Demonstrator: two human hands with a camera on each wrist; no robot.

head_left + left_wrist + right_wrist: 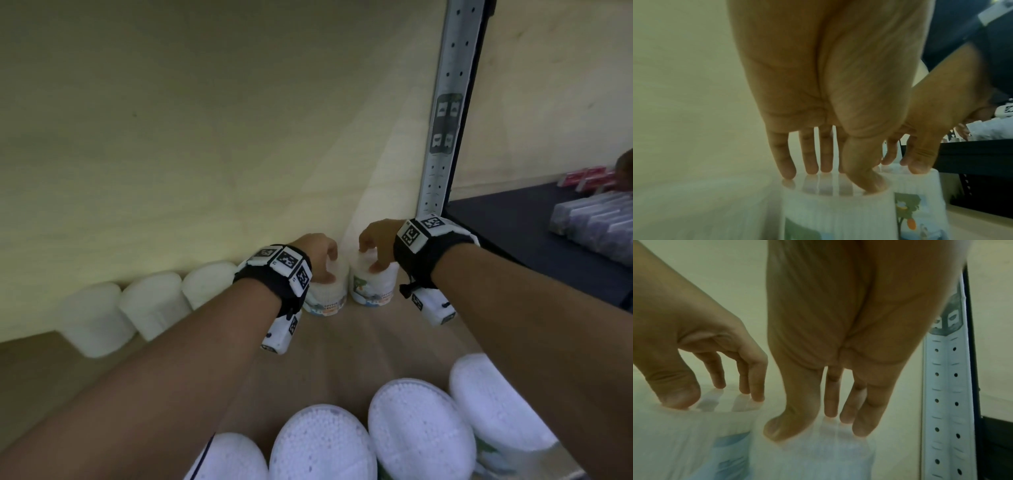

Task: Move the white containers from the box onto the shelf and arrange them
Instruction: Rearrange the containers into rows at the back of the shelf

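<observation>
At the bottom of the head view, four white tubs [322, 442] sit nearest you, their dotted tops facing up. Beyond them your forearms reach up the frame over the tan shelf [370, 342].

Mid-frame, your left hand [317, 253] rests on top of one labelled tub [325, 301], thumb and fingertips [786, 172] spread around its upper rim in a light grip. Your right hand [376, 240] holds the neighbouring tub [375, 291] the same way, thumb at the front, fingers [861, 426] on the far rim. The two tubs stand upright, just beside each other, at the back of the shelf.

To their left, three more tubs [150, 305] line the back wall [205, 137]. A perforated metal post [445, 102] rises at upper right; past it a dark shelf [513, 219] holds packets [596, 219].
</observation>
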